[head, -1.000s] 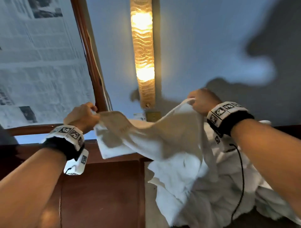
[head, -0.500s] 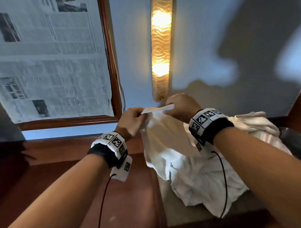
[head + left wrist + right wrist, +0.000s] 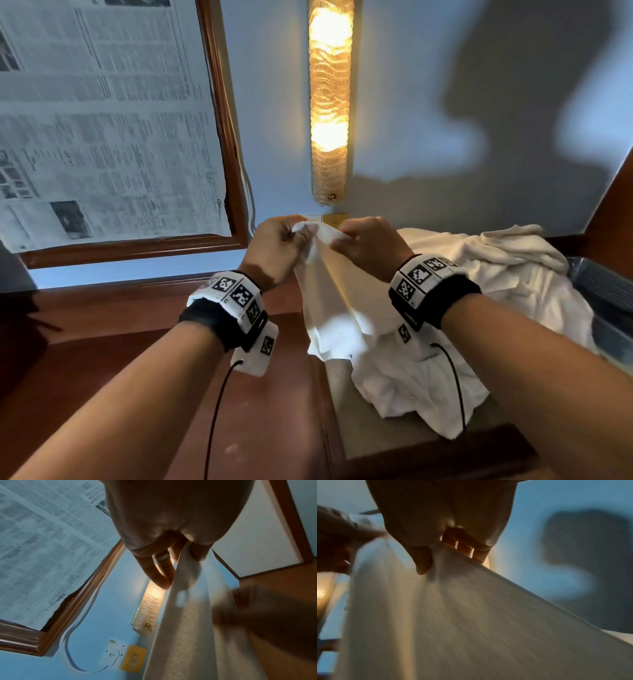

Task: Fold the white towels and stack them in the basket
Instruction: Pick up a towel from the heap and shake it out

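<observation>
Barely begun: left hand (image 3: 279,246) and right hand (image 3: 371,245) pinch one towel's (image 3: 329,305) top corners together, its first fold hanging above the bench (image 3: 267,411). Unfolded pile (image 3: 479,308) waits; dark basket (image 3: 603,294) beside it.

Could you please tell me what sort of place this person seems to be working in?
Probably a hotel room or bedroom. A lit wall lamp hangs on a blue wall beside a wood-framed pane covered with newspaper, and a pile of white towels lies on dark wooden furniture.
</observation>
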The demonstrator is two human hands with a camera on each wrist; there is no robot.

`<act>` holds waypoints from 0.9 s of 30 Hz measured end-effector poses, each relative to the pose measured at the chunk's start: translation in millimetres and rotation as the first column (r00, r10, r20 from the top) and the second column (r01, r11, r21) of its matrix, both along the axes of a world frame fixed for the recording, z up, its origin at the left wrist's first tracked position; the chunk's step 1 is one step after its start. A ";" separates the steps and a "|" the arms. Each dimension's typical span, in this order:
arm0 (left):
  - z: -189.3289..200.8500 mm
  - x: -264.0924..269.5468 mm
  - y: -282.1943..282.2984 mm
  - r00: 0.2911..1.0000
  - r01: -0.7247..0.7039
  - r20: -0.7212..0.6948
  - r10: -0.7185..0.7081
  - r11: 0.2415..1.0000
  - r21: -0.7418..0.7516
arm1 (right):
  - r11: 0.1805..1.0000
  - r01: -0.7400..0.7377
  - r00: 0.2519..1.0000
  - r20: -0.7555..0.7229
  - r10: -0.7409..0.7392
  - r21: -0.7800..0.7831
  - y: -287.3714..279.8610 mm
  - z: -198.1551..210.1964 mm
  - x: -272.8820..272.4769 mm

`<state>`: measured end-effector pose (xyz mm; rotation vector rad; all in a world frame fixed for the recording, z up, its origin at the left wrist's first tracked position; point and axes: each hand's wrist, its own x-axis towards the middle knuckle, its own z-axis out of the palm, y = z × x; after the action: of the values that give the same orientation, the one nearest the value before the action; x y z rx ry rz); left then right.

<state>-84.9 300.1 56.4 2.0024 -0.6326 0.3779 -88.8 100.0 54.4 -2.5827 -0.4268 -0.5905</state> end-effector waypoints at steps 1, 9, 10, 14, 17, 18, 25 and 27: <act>2.7 1.4 6.5 1.000 -0.025 0.003 0.025 1.000 -0.014 | 0.999 0.033 0.999 -0.037 -0.034 -0.035 -11.1 -6.2 -0.2; 12.9 11.2 43.2 0.991 -0.121 0.035 0.126 0.986 -0.116 | 0.941 0.329 0.939 -0.126 -0.319 0.072 -152.9 -42.4 5.1; 12.1 11.5 32.7 0.996 -0.087 0.021 0.090 0.990 -0.116 | 0.948 0.312 0.948 -0.083 -0.306 0.068 -152.9 -37.6 8.0; 9.2 16.4 -32.5 0.997 0.045 -0.057 -0.055 0.986 -0.160 | 0.994 0.054 0.986 0.152 -0.067 0.093 -112.2 -2.5 15.3; 5.6 14.0 -86.6 0.982 0.120 -0.120 -0.146 0.972 -0.202 | 0.992 -0.105 0.961 0.265 0.084 0.067 -89.7 21.1 12.6; 2.9 14.1 -100.3 0.974 0.125 -0.157 -0.164 0.965 -0.230 | 0.990 -0.124 0.956 0.277 0.099 0.073 -87.4 26.5 11.2; 6.7 11.6 -143.7 0.979 0.124 -0.130 -0.160 0.961 -0.248 | 0.979 -0.071 0.987 0.154 0.041 0.191 -133.7 6.9 -7.3; 16.9 11.2 -145.1 0.985 0.114 -0.099 -0.145 0.957 -0.268 | 0.985 -0.078 0.997 0.040 0.073 0.152 -157.2 -14.4 -5.3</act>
<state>-73.7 155.0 73.3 1.7079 -0.6034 0.2480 -94.1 -57.2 40.0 -2.4021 -0.4699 -0.6173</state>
